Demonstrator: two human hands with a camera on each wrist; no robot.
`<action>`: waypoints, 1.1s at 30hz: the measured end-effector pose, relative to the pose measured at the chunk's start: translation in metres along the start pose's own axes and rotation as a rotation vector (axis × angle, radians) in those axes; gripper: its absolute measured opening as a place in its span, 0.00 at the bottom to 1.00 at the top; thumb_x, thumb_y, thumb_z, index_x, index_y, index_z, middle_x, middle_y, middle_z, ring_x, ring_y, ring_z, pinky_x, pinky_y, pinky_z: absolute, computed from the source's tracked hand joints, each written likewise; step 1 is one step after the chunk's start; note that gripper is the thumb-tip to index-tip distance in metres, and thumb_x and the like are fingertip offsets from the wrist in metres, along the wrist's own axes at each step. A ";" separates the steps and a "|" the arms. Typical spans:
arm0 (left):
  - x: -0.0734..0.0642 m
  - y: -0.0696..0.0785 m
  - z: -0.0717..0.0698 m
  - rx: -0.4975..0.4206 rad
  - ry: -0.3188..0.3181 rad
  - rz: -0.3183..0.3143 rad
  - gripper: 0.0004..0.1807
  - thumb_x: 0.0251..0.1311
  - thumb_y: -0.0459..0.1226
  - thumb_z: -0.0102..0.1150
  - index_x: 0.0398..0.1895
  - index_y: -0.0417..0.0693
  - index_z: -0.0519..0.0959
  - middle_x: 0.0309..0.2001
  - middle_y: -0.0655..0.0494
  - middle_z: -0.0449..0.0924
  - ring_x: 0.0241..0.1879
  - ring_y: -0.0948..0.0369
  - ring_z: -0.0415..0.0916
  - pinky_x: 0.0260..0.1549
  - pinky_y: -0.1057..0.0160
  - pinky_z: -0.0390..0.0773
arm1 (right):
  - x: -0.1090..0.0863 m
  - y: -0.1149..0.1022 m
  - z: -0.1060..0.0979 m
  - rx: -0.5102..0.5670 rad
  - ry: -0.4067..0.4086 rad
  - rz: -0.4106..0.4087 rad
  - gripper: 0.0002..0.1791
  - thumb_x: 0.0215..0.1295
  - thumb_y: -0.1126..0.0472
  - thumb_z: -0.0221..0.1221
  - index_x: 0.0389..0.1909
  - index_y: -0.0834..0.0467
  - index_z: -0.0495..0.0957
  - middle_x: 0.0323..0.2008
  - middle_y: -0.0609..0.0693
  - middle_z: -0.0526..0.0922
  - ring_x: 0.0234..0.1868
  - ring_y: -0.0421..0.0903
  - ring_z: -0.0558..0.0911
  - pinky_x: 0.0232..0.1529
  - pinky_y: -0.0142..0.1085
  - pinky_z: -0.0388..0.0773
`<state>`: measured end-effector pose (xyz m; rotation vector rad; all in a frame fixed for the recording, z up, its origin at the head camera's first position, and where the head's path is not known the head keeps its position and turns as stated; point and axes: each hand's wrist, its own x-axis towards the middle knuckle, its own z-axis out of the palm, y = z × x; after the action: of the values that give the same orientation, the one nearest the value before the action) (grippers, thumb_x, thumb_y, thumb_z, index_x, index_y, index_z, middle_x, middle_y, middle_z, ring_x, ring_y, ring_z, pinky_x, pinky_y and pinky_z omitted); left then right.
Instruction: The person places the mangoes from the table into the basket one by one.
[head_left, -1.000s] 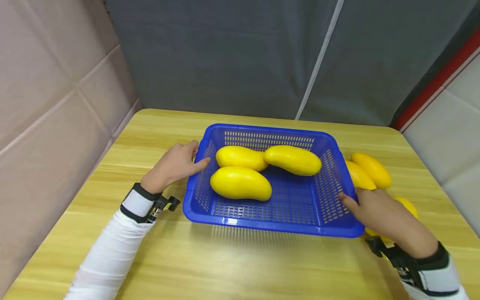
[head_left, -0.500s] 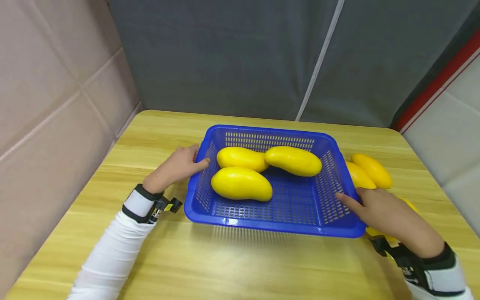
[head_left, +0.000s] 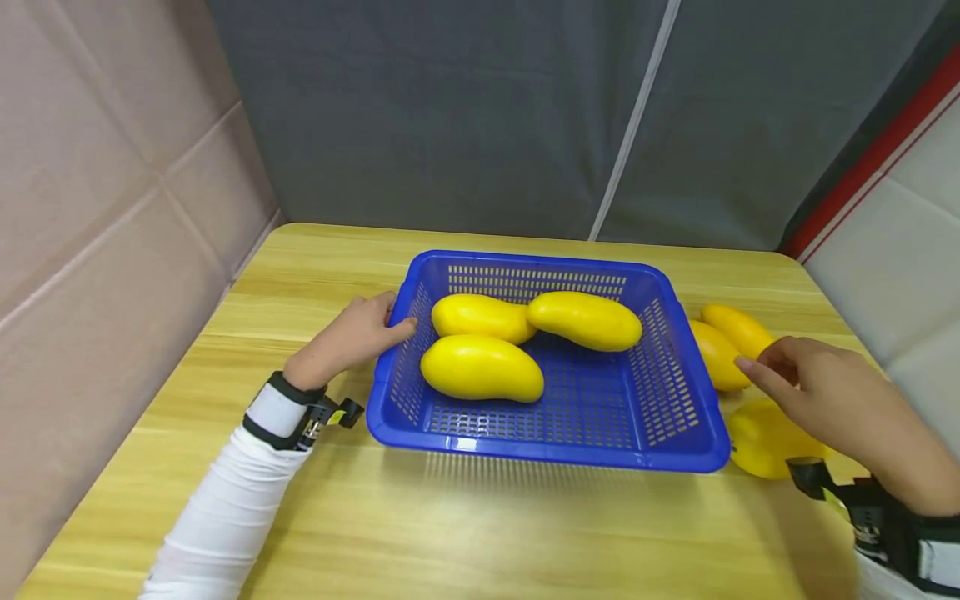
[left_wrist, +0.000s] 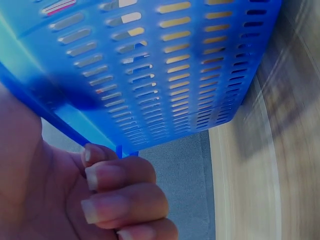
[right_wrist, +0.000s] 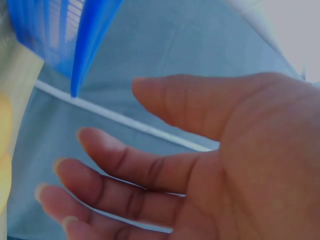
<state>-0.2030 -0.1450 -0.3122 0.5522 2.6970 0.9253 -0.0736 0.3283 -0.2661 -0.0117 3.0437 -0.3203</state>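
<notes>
A blue plastic basket (head_left: 547,457) with slotted walls stands on the table in the head view. Three yellow mangoes lie in it: one at the front left (head_left: 480,368), one behind it (head_left: 478,317) and one at the back right (head_left: 585,321). At the basket's left end my left hand (head_left: 347,337) grips the rim, thumb over the top and fingers curled beneath, as the left wrist view (left_wrist: 125,200) shows. My right hand (head_left: 843,400) hovers apart from the basket, fingers loosely bent with nothing between them in the right wrist view (right_wrist: 165,165).
Right of the basket, two mangoes (head_left: 716,357) (head_left: 738,327) lie side by side, and more yellow fruit (head_left: 768,437) lies nearer, partly behind my right hand. The wooden table (head_left: 450,533) ends at a grey curtain (head_left: 450,125). Pale padded walls (head_left: 97,208) flank both sides.
My right hand has let go of the basket's right rim and moved right, over the loose mangoes. My left hand and the basket have stayed where they were.
</notes>
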 end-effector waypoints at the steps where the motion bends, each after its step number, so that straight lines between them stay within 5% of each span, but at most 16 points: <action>1: 0.000 0.000 0.000 0.005 -0.002 -0.002 0.21 0.65 0.46 0.51 0.49 0.36 0.71 0.27 0.50 0.81 0.19 0.60 0.79 0.17 0.62 0.76 | 0.001 0.002 -0.001 0.002 0.013 -0.002 0.29 0.69 0.43 0.52 0.38 0.70 0.76 0.23 0.50 0.78 0.22 0.47 0.72 0.21 0.38 0.69; 9: 0.001 -0.003 0.000 0.012 0.009 0.003 0.21 0.65 0.46 0.52 0.49 0.36 0.70 0.26 0.51 0.81 0.19 0.60 0.79 0.17 0.62 0.76 | 0.014 0.010 0.009 -0.007 0.015 -0.019 0.28 0.65 0.49 0.59 0.41 0.75 0.74 0.30 0.61 0.79 0.30 0.57 0.77 0.29 0.50 0.77; 16: -0.003 -0.009 0.007 -0.026 0.014 0.022 0.17 0.66 0.46 0.52 0.44 0.39 0.72 0.24 0.53 0.80 0.17 0.60 0.77 0.15 0.63 0.74 | 0.019 0.029 0.017 -0.085 -0.149 0.046 0.34 0.63 0.47 0.60 0.45 0.80 0.70 0.39 0.75 0.74 0.37 0.68 0.75 0.33 0.57 0.75; 24: -0.010 -0.014 0.008 -0.089 0.004 0.018 0.16 0.66 0.44 0.52 0.44 0.38 0.71 0.25 0.52 0.80 0.18 0.60 0.78 0.17 0.62 0.77 | 0.040 0.039 0.018 -0.176 -0.121 -0.111 0.30 0.62 0.52 0.62 0.44 0.79 0.71 0.36 0.72 0.76 0.32 0.60 0.78 0.34 0.55 0.78; 33: -0.011 -0.014 0.009 -0.090 0.040 0.021 0.14 0.65 0.44 0.54 0.39 0.41 0.72 0.24 0.54 0.78 0.19 0.61 0.77 0.18 0.63 0.76 | 0.063 0.027 0.022 -0.114 -0.173 -0.148 0.35 0.62 0.46 0.61 0.48 0.78 0.70 0.38 0.68 0.76 0.31 0.54 0.77 0.36 0.53 0.79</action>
<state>-0.1936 -0.1548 -0.3267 0.5494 2.6736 1.0679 -0.1346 0.3493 -0.2978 -0.2587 2.8895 -0.1463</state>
